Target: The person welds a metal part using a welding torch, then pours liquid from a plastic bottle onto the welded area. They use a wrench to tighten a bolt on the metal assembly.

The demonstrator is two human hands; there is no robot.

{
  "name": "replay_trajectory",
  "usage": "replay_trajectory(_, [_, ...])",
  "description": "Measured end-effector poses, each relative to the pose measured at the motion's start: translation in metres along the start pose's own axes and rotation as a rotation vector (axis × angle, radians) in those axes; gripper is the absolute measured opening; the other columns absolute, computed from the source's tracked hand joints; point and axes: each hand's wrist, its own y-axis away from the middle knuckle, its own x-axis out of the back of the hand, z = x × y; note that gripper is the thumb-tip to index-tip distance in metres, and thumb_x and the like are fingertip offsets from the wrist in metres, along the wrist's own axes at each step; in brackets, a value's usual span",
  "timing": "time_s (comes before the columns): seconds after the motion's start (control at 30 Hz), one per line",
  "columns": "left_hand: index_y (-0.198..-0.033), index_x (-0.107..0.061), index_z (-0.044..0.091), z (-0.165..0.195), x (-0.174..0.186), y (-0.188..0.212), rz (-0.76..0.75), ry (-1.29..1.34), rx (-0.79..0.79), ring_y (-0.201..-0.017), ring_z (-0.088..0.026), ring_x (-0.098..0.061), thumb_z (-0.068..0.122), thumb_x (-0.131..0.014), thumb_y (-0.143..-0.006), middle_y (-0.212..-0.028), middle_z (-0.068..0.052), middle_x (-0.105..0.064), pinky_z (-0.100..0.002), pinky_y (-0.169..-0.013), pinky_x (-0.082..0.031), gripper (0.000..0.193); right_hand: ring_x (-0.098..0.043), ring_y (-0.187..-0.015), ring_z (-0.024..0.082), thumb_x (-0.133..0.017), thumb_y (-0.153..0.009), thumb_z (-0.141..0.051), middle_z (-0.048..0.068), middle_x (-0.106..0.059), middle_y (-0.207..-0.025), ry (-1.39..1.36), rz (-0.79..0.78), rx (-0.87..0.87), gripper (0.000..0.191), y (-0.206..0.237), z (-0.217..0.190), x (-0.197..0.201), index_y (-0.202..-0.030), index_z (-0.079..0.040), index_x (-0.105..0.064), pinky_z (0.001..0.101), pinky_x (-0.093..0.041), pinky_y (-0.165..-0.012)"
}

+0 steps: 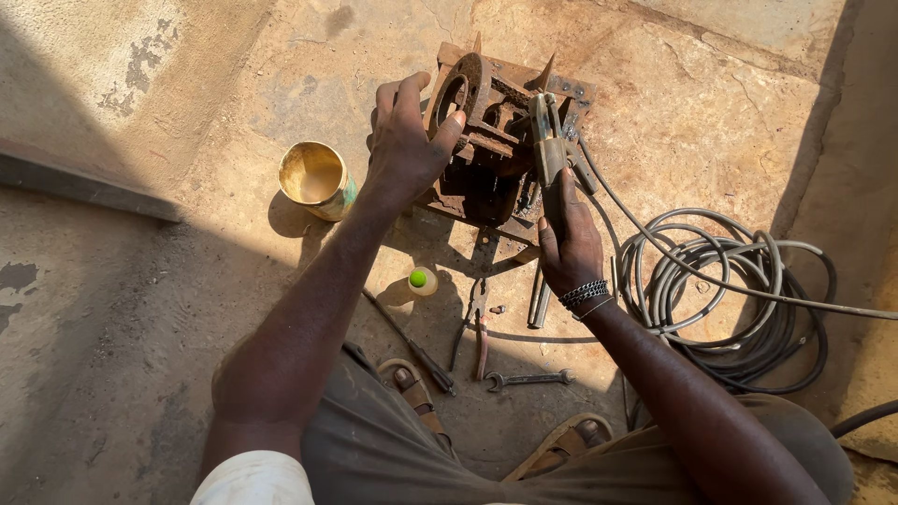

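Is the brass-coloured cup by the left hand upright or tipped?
Tipped: the cup leans on the ground, its open mouth turned towards the camera, left of the left hand.

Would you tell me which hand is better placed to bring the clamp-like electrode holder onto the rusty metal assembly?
The right hand, probably. It already grips the cabled electrode holder, whose tip sits at the rusty metal assembly. The left hand rests on the assembly's rusty ring, apparently steadying it.

Hard sunlight on the floor [692, 112], the person's dark shadow spreading across the lower left, sharp focus throughout, slight wide-angle bend at the edges
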Motion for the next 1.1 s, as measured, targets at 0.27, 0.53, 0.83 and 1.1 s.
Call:
replay_trajectory(0.27, [-0.144,-0.046,-0.001,-0.011,0.006,0.005,-0.008,-0.017,-0.028,-0.12,-0.036,-0.052,0.041,-0.074,-0.089,-0.134,-0.022,-0.044,-0.054,-0.1,-0.046,0.074,-0.067,-0.091,0.027,-0.06,-0.102,-0.013,0.018,-0.064,-0.111,0.061,-0.014,-0.038,0.077,0.002,0.003,-0.012,-0.168,-0.015,-0.018,0.041,-0.06,-0.076])
replay_trajectory(0.53, [-0.141,-0.053,0.007,-0.009,0.012,0.014,-0.029,-0.038,-0.047,-0.123,-0.034,-0.049,0.042,-0.075,-0.091,-0.132,-0.019,-0.045,-0.055,-0.104,-0.044,0.064,-0.067,-0.097,0.03,-0.062,-0.1,-0.007,0.02,-0.063,-0.115,0.085,0.007,0.029,0.081,0.006,-0.003,-0.011,-0.169,-0.012,-0.019,0.0421,-0.059,-0.084])
replay_trajectory(0.83, [-0.138,-0.052,0.007,-0.002,0.019,0.02,-0.109,0.002,-0.034,-0.126,-0.035,-0.044,0.037,-0.079,-0.09,-0.135,-0.019,-0.04,-0.053,-0.107,-0.041,0.063,-0.067,-0.096,0.03,-0.063,-0.097,-0.004,0.019,-0.063,-0.115,0.096,0.026,0.038,0.085,0.005,-0.011,-0.009,-0.169,-0.016,-0.018,0.0423,-0.059,-0.084])
replay_trajectory(1.1, [-0.138,-0.057,0.014,0.01,0.036,0.032,0.024,0.028,-0.065,-0.126,-0.033,-0.045,0.039,-0.078,-0.092,-0.133,-0.014,-0.041,-0.053,-0.106,-0.042,0.056,-0.067,-0.096,0.027,-0.061,-0.1,-0.008,0.018,-0.064,-0.116,0.071,0.029,0.06,0.082,0.008,-0.017,-0.008,-0.169,-0.015,-0.018,0.0414,-0.059,-0.085])
